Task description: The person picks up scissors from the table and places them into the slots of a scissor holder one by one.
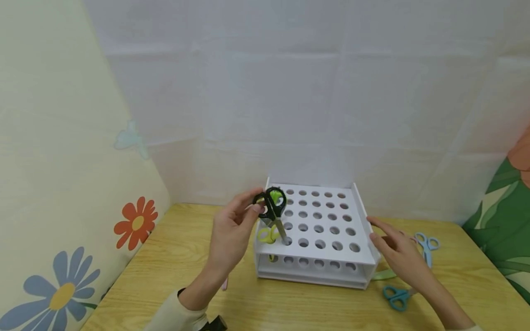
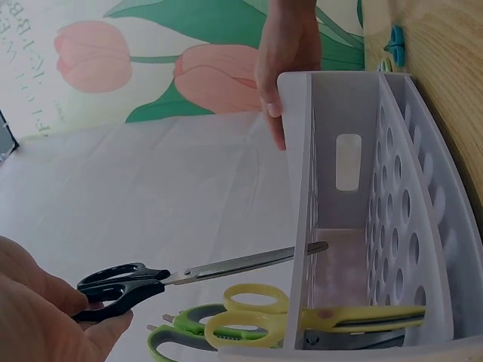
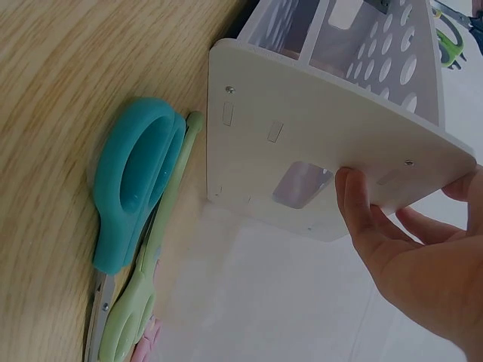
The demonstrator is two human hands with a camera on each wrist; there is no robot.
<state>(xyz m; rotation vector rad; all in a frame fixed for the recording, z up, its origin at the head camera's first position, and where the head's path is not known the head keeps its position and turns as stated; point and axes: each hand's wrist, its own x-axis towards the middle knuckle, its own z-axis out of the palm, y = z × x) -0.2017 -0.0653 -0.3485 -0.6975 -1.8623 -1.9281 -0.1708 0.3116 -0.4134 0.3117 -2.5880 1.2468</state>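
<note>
Far left of the rack (image 1: 311,235): pale wall sheet with flower print (image 1: 137,223). Wooden table (image 1: 178,257) runs under the rack, white cloth (image 1: 265,101) hangs behind it. Small pink item (image 1: 225,283) on table left of the rack, partly hidden by the left arm, can't tell what. Left hand (image 1: 229,236) at the rack's left side, narrow grip, thumb and fingers pinching the handles of the black scissors (image 1: 272,212). Those are tilted over the rack's front left, handles up, blade tip in a front-row hole, second from left. Yellow scissors (image 2: 355,312) sit in the rack's front left corner hole, handles on top, blades down through. Green scissors (image 1: 276,196) behind them, also on the rack's left side. Right hand (image 1: 395,250) at the rack's right wall, fingers loosely extended, touching outer face and upper edge, holding no scissors. On table right of the rack: light green scissors (image 3: 132,313) nearest, pink handle (image 3: 147,343) beside them, then teal scissors (image 3: 117,237) toward the front and light blue scissors (image 1: 427,257) farther out. Leaf-print sheet (image 1: 513,230) far right of the rack.
</note>
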